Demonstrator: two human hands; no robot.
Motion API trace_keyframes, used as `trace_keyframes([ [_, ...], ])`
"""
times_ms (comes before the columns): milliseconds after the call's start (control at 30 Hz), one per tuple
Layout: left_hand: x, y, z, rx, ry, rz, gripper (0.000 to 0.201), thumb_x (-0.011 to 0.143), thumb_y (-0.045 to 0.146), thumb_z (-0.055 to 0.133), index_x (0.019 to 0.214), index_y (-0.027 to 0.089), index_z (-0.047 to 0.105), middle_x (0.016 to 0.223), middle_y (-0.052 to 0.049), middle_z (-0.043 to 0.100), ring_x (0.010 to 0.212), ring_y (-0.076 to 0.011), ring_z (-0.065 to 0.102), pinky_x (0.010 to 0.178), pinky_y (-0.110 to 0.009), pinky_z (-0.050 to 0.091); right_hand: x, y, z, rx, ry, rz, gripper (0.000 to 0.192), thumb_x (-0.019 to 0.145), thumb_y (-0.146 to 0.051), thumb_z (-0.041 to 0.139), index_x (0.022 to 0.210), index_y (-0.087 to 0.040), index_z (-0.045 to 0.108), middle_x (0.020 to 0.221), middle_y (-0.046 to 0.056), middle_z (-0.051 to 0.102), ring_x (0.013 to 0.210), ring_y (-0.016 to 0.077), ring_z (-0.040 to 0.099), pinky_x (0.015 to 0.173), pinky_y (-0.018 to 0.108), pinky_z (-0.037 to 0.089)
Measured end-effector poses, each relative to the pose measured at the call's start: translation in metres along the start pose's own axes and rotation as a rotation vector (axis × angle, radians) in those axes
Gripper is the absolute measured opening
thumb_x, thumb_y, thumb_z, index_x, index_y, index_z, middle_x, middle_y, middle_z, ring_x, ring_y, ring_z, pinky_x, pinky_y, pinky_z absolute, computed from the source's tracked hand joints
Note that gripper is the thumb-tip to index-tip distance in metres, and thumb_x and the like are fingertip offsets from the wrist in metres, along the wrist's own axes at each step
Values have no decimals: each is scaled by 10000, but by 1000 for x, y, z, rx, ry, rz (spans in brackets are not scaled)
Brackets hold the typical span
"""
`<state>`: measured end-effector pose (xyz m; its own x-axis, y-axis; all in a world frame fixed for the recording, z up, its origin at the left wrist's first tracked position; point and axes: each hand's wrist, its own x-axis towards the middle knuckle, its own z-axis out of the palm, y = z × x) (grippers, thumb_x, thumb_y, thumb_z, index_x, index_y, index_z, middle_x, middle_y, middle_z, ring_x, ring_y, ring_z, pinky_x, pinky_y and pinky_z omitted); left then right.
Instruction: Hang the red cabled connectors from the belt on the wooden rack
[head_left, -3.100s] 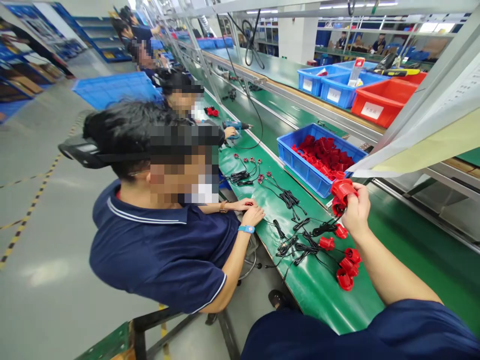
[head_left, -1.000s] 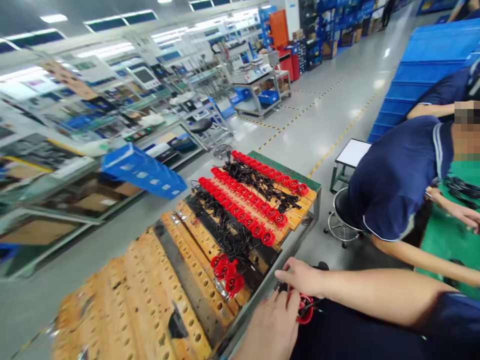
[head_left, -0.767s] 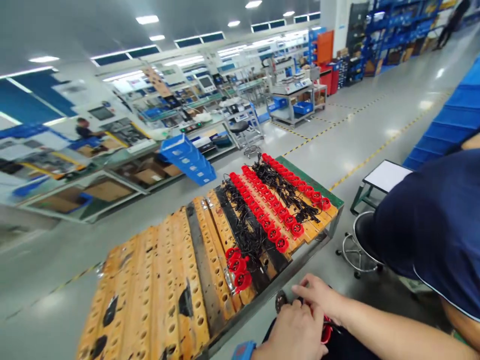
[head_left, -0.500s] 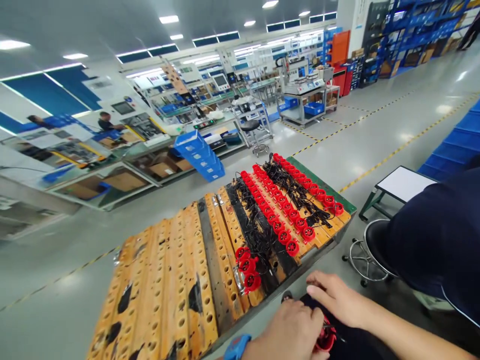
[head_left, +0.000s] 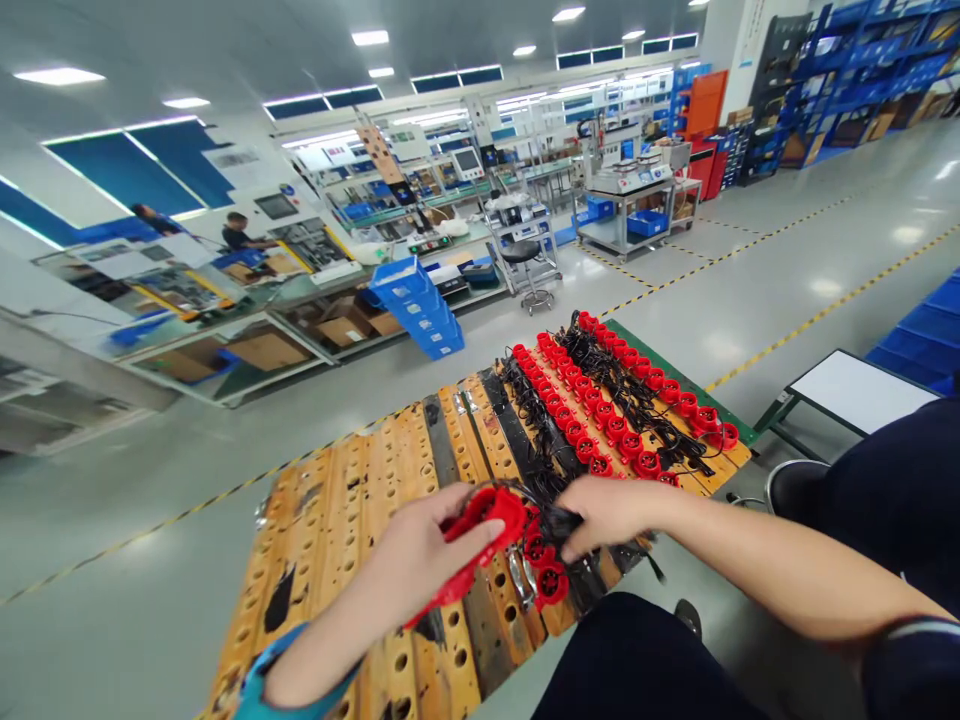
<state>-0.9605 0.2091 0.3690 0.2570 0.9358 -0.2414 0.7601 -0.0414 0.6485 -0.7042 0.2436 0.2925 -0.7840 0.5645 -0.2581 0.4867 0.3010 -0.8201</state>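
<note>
My left hand [head_left: 416, 555] is closed on a red plastic part [head_left: 506, 515] above the wooden board with rows of holes [head_left: 386, 600]. A black cable runs from that part toward my right hand [head_left: 611, 512], whose fingers are wrapped round a bundle of black cable [head_left: 559, 524]. Just below the bundle, a red round socket-like part [head_left: 551, 584] stands on the board, with others partly hidden behind my hands. Beyond my right hand, several red parts [head_left: 589, 448] stand in long rows, with tangled black cables [head_left: 626, 385] between them.
Stacked blue bins [head_left: 420, 305] stand on the floor behind the board. A white-topped small table [head_left: 862, 390] and a dark stool [head_left: 795, 492] are at right, beside a person's dark sleeve [head_left: 877, 500]. Workbenches with two people line the back.
Both hands have risen from beside my lap to over the board. The left has moved left with the red part; the right now grips the cable. The view has shifted slightly.
</note>
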Motion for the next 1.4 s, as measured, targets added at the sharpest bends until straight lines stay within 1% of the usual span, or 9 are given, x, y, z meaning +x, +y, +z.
trace_keyframes([
  [67, 18, -30, -19, 77, 108, -15, 494, 826, 652, 648, 951, 177, 694, 804, -25, 732, 709, -209, 638, 654, -287, 483, 54, -12, -31, -217, 220, -21, 236, 802, -327, 836, 932, -150, 752, 825, 11, 707, 746, 175, 630, 673, 252, 444],
  [167, 48, -76, -23, 80, 167, 8, 505, 843, 643, 629, 1015, 170, 671, 825, -25, 738, 722, -210, 646, 686, -296, 488, 126, -12, -58, -391, 365, -72, 400, 870, -283, 790, 1238, -164, 685, 1179, 83, 711, 1091, 223, 624, 912, 279, 427],
  [300, 99, -138, 15, 157, 183, 73, 433, 890, 598, 584, 892, 167, 630, 732, -20, 676, 673, -200, 606, 657, -292, 446, 175, 16, -52, -601, 422, 40, 270, 993, -214, 580, 1244, -145, 654, 1192, 141, 697, 1194, 275, 573, 1027, 378, 347],
  [467, 149, -191, 72, 128, 94, 74, 339, 925, 463, 580, 1028, 148, 652, 834, -57, 719, 762, -217, 648, 712, -294, 462, 176, 56, -23, -599, 402, 171, 195, 949, -103, 510, 1027, -78, 687, 1008, 177, 721, 1037, 289, 631, 954, 409, 385],
  [567, 159, -203, 89, 94, 55, 85, 354, 927, 422, 604, 1163, 159, 631, 956, -71, 748, 839, -222, 675, 773, -294, 480, 169, 65, -15, -517, 464, 186, 207, 988, -154, 498, 1038, -97, 690, 1053, 155, 718, 1041, 247, 633, 947, 353, 413],
  [733, 159, -205, 100, 143, 53, 65, 325, 930, 477, 625, 1011, 162, 630, 883, -81, 729, 802, -232, 667, 731, -296, 443, 140, 60, -2, -292, 604, 180, 184, 1006, -197, 533, 1052, -137, 701, 1062, 96, 730, 1011, 186, 643, 935, 287, 449],
  [967, 158, -219, 105, 171, 75, 49, 417, 952, 534, 561, 1117, 158, 636, 963, -118, 736, 868, -272, 686, 754, -324, 476, 60, 68, 38, 30, 693, 235, 159, 970, -219, 557, 919, -165, 698, 834, 23, 718, 742, 150, 636, 706, 260, 485],
  [1233, 168, -239, 97, 189, -16, 37, 603, 897, 587, 617, 1342, 180, 604, 933, -68, 747, 834, -265, 703, 769, -344, 528, -30, 98, 86, 345, 761, 355, 232, 907, -385, 572, 895, -191, 699, 827, 31, 714, 736, 181, 615, 696, 303, 463],
  [1400, 155, -229, 96, 365, 189, 63, 862, 850, 661, 668, 1483, 117, 453, 755, -38, 644, 713, -276, 650, 676, -350, 500, -82, 107, 103, 417, 846, 469, 353, 906, -511, 579, 929, -184, 711, 811, 29, 695, 732, 182, 589, 709, 313, 460],
])
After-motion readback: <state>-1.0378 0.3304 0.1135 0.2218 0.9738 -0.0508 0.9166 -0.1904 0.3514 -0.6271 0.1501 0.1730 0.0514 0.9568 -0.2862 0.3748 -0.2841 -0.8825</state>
